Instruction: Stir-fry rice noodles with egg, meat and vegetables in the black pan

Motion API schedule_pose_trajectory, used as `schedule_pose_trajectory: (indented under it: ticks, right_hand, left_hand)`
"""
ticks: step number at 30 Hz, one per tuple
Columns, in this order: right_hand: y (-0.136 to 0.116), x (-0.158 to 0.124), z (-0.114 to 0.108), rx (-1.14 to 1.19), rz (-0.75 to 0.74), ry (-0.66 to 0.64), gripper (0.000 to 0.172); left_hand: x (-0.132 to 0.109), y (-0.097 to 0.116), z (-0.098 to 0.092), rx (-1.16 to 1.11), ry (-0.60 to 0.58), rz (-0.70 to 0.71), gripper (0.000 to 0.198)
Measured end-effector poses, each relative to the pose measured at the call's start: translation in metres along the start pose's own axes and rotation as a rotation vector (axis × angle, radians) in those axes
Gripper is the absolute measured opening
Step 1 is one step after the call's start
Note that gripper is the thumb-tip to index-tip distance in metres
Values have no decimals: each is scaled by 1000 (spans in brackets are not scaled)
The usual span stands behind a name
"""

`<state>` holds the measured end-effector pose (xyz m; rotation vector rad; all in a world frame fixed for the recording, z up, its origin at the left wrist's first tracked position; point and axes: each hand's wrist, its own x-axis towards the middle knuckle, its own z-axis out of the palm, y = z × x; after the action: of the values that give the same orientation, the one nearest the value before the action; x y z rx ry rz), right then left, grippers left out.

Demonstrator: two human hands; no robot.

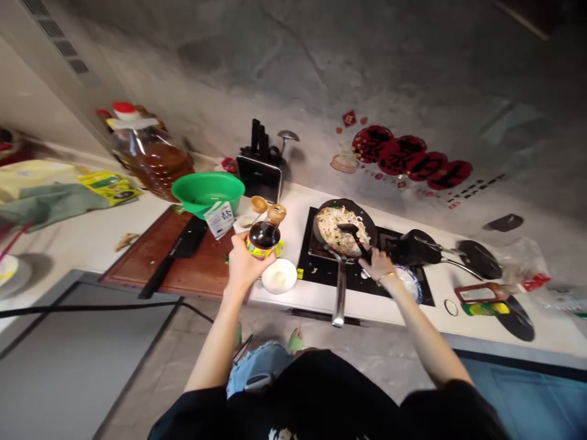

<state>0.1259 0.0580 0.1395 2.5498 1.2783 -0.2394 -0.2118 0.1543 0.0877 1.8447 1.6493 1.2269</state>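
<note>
My left hand (245, 261) is wrapped round a dark sauce bottle (263, 235) with a yellow label, held above the counter. Just below it stands a small white bowl (279, 276) with a little pale stuff in it. Over on the hob, my right hand (378, 266) grips the handle of a black spatula (348, 228). The spatula's head rests in the food (337, 220), a mix of pale strips and green bits, inside a frying pan (370, 219). The pan's steel handle (339, 293) points toward me. Jars with wooden lids (276, 212) are behind the bottle.
On the left, a cleaver (177, 253) lies on a wooden cutting board (132, 260), near a green basin (208, 183) and a large oil jug (156, 156). A black pot (415, 246), a patterned plate (411, 282) and a red sauce bottle (481, 293) are at the right.
</note>
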Motion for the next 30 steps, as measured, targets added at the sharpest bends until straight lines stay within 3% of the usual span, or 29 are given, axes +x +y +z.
schedule_pose_trajectory:
  ticks: [2, 5, 9, 13, 15, 17, 20, 25, 30]
  right_hand:
    - [23, -2, 44, -7, -14, -4, 55]
    - [38, 0, 74, -12, -59, 85, 39]
    - [65, 11, 82, 101, -55, 137, 39]
    - [104, 15, 80, 520, -121, 149, 34]
    - [118, 10, 76, 871, -140, 38, 34]
    - [128, 3, 70, 1226, -131, -167, 37]
    - [135, -7, 58, 1554, -126, -430, 42]
    - [144, -15, 46, 1691, -129, -608, 43]
    - [150, -19, 35, 1710, -135, -676, 39]
  left_hand:
    - [-8, 24, 21, 59, -24, 19, 64]
    - [-13, 49, 45, 137, -44, 71, 62]
    - [-8, 69, 67, 278, -103, 146, 60]
    - [6, 81, 83, 425, -191, 264, 57]
    - [13, 85, 91, 483, -234, 322, 55]
    - [20, 88, 100, 532, -275, 368, 54]
    - [29, 93, 111, 586, -327, 424, 53]
    - [39, 99, 124, 638, -384, 500, 49]
    - [43, 100, 130, 691, -428, 526, 47]
